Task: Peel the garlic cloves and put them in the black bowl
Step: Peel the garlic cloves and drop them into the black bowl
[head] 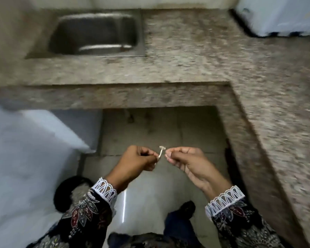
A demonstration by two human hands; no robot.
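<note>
While your left hand [140, 161] pinches the garlic clove [158, 157] and your right hand [183, 161] pinches its loosened skin [162, 148] above the floor [150, 126], you're mid-peel; next, strip it clean. No black bowl shows.

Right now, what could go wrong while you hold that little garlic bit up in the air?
Both hands, left and right, pinch a small pale garlic piece over the bare floor, not over the counter. If it slips, it would likely land on the floor. No black bowl is clearly in view, so peeled cloves have no catch below. The picture is blurry from motion, too.
</note>
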